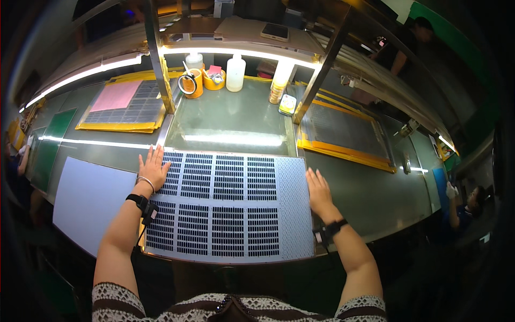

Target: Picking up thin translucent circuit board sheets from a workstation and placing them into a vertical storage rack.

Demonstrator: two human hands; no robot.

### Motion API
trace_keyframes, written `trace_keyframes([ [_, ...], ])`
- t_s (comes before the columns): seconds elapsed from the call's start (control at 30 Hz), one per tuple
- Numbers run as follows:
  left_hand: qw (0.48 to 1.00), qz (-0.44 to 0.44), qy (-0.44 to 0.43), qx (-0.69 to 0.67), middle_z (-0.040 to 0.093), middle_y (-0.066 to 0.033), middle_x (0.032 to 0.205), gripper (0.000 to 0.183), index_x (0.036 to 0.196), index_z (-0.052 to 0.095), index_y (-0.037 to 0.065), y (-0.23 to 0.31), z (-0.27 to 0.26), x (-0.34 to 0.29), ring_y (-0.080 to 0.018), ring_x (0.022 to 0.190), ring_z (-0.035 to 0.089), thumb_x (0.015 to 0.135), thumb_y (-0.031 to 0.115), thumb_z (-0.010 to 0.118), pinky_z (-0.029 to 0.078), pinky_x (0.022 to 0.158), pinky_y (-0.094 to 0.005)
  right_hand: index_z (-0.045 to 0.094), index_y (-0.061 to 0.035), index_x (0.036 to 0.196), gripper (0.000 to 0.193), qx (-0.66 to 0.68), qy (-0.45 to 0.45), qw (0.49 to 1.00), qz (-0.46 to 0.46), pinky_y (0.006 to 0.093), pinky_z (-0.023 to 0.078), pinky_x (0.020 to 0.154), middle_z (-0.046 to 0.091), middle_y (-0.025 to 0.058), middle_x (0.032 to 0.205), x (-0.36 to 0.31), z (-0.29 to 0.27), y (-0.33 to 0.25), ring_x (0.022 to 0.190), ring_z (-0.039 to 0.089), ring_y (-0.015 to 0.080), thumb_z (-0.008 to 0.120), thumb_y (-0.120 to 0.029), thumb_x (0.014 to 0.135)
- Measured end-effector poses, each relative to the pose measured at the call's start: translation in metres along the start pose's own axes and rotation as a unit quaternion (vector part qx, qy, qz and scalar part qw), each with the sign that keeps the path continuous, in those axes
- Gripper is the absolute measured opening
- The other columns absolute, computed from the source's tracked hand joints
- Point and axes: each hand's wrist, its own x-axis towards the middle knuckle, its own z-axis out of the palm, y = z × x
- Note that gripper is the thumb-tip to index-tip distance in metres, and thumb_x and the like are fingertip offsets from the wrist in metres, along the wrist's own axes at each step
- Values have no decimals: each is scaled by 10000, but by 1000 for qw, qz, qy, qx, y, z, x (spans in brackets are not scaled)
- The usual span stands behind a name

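A flat, light-coloured panel [294, 206] with blocks of small dark rectangles and a finely dotted strip on its right side lies in front of me on the workbench. My left hand [154, 167] rests on its upper left edge, fingers stretched out and slightly spread. Against the panel's right edge lies my right hand [319, 192], its fingers extended and pointing away from me. Neither hand grips anything. Whether the panel is one sheet or a stack cannot be made out.
Left of the panel lies a plain pale sheet [91, 201]. Yellow-edged stacks stand at the left [120, 127] and right [343, 153], beyond shelf posts [313, 86]. Tape rolls [193, 86], a white bottle [235, 74] and a small tin [287, 105] sit behind. Other people work around the bench.
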Motion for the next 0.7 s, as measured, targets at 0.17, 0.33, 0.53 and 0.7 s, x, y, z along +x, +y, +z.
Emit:
trace_keyframes([
  [0.17,999,-37,-1,34,103,-55,1465,622,1387,148,61,-19,6,-9,-223,1351,72,910,441,267,59,1061,-514,431,42,1227,467,32,-71,996,-34,430,289,1008,402,182,1308,-141,-65,-71,1213,367,362,413,2,762],
  [0.33,997,-62,-38,28,83,-88,1465,722,1387,103,26,-18,5,-53,-237,1352,49,886,515,280,69,1057,-517,477,37,1177,462,57,-103,993,6,456,250,1034,405,157,1308,-207,-96,-91,1230,345,342,436,33,717],
  [0.53,1000,4,26,3,113,-163,1446,832,1376,94,-14,-3,7,-258,-305,1342,91,835,555,370,69,1030,-559,447,-36,1224,644,168,-36,985,22,486,193,1053,341,160,1351,-188,-96,-67,1280,251,356,694,-129,636],
  [0.7,939,-128,296,-121,537,-164,1147,384,1014,604,-9,13,10,-321,-322,1059,496,875,329,488,378,895,-384,518,-64,1175,568,128,-67,987,-76,512,180,1043,375,137,1340,-164,-68,-56,1269,273,363,667,-143,633],
])
